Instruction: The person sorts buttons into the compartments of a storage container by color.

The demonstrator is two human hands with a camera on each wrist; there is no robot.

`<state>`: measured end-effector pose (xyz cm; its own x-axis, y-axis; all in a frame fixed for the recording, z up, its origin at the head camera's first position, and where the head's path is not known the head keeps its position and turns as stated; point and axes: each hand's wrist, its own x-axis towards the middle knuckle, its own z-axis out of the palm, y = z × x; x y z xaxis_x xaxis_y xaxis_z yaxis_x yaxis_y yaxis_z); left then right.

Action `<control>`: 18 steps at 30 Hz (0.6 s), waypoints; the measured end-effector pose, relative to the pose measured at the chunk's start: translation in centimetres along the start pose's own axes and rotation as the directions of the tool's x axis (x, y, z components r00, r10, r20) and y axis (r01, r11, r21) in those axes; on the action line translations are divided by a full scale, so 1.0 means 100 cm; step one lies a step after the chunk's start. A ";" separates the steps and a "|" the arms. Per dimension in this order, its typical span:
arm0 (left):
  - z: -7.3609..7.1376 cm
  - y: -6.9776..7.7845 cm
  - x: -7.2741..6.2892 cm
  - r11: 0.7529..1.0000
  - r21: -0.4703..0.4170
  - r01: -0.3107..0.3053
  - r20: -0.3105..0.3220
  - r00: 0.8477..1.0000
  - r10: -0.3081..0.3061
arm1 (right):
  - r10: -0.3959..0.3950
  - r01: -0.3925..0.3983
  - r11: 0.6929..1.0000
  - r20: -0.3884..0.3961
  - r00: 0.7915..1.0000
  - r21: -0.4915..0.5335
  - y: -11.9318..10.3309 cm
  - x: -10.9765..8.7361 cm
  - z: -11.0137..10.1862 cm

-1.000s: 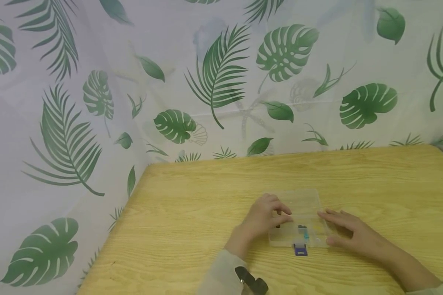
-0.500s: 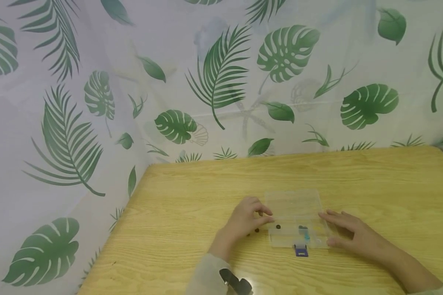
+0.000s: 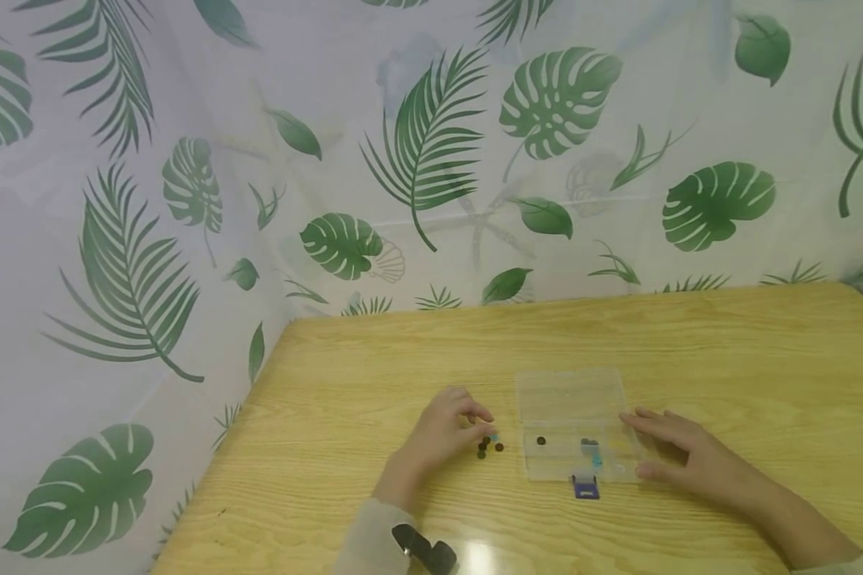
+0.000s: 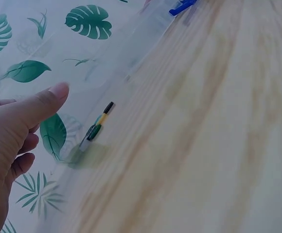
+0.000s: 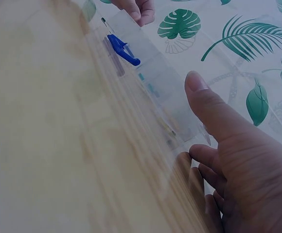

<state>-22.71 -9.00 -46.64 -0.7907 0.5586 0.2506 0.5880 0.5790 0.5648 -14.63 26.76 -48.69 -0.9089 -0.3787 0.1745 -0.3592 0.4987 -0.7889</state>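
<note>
A clear plastic compartment box lies with its lid folded back and a blue latch at the front. One dark disc sits in its left compartment; teal pieces lie further right. My left hand hovers left of the box, thumb and index finger apart, beside a small pile of dark, button-like discs on the table. Nothing shows between those fingertips. Along the box's right side rests my right hand, fingers extended and touching its edge.
The wood-grain table reaches back to a leaf-printed cloth hung behind and at the left. A black strap circles the left sleeve. The right wrist view shows the blue latch near the box's front edge.
My left hand has moved left, out from over the box to the loose discs, uncovering the disc in the left compartment. My right hand has stayed at the box's right side.
</note>
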 end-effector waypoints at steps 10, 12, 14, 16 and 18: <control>-0.009 -0.015 -0.012 0.997 -0.073 0.017 0.086 0.996 -0.011 | 0.006 -0.006 1.000 0.003 1.000 -0.030 0.001 0.001 -0.001; -0.009 -0.017 -0.014 0.996 -0.083 0.022 0.112 0.994 -0.012 | 0.003 -0.003 1.000 0.005 1.000 -0.025 0.001 0.001 -0.001; -0.010 -0.017 -0.015 0.996 -0.087 0.018 0.125 0.992 -0.007 | 0.000 0.000 1.000 0.007 1.000 -0.021 0.001 0.001 -0.001; -0.009 -0.017 -0.016 0.997 -0.077 0.011 0.126 0.992 -0.001 | 0.000 0.001 1.000 0.009 1.000 -0.017 0.001 0.001 0.000; -0.008 -0.017 -0.016 0.998 -0.060 0.004 0.122 0.993 0.003 | 0.001 -0.001 1.000 0.012 1.000 -0.011 0.001 0.000 -0.001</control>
<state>-22.60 -11.42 -47.37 -0.7623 0.6285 0.1548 0.5735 0.5449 0.6118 -14.68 26.86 -48.72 -0.9067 -0.3875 0.1664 -0.3605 0.5073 -0.7827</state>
